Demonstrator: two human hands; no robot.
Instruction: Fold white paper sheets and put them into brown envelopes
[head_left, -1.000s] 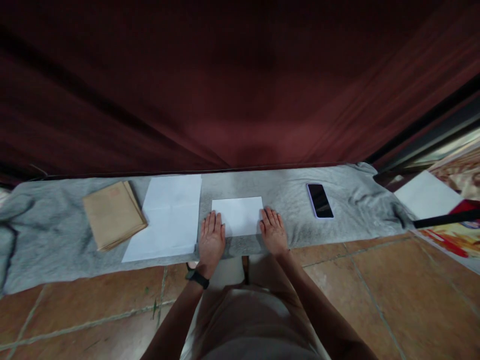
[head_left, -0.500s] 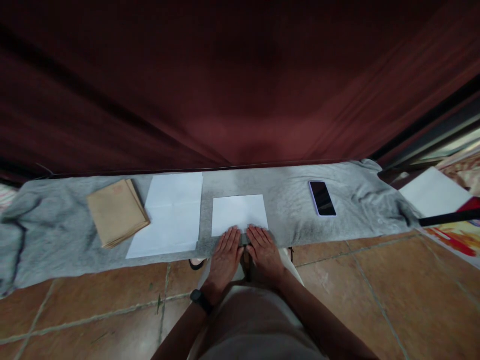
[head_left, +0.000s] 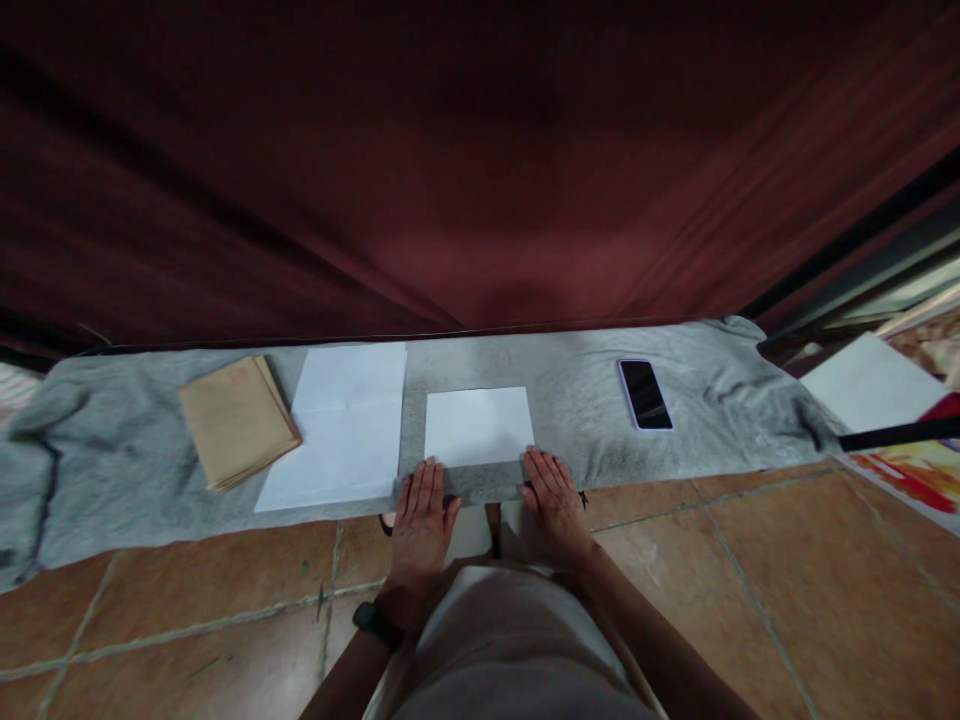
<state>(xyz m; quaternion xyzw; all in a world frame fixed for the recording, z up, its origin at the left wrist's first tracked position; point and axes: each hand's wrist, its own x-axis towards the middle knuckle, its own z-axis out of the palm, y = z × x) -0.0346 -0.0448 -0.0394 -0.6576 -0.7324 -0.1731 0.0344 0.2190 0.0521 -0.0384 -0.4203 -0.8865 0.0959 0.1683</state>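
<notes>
A small white sheet of paper (head_left: pixel 478 427), perhaps folded, lies flat on the grey cloth (head_left: pixel 577 390) in front of me. At its near left corner rests my left hand (head_left: pixel 421 520), palm down with the fingers stretched out. My right hand (head_left: pixel 556 510) lies flat by the near right corner, its fingertips at the paper's edge. Neither hand holds anything. Left of the small paper are larger white sheets (head_left: pixel 349 420) with a faint crease across them. A stack of brown envelopes (head_left: pixel 236 420) overlaps their left edge.
A phone (head_left: pixel 646 395) with a pale purple case lies to the right on the cloth. Behind the narrow covered surface hangs a dark red curtain (head_left: pixel 495 200). Tiled floor (head_left: pixel 720 580) shows below. At far right are a white sheet (head_left: pixel 870 385) and a dark bar (head_left: pixel 900 434).
My hands have moved apart, from side by side at the middle of the small paper's near edge out to its two near corners. The paper stays in place.
</notes>
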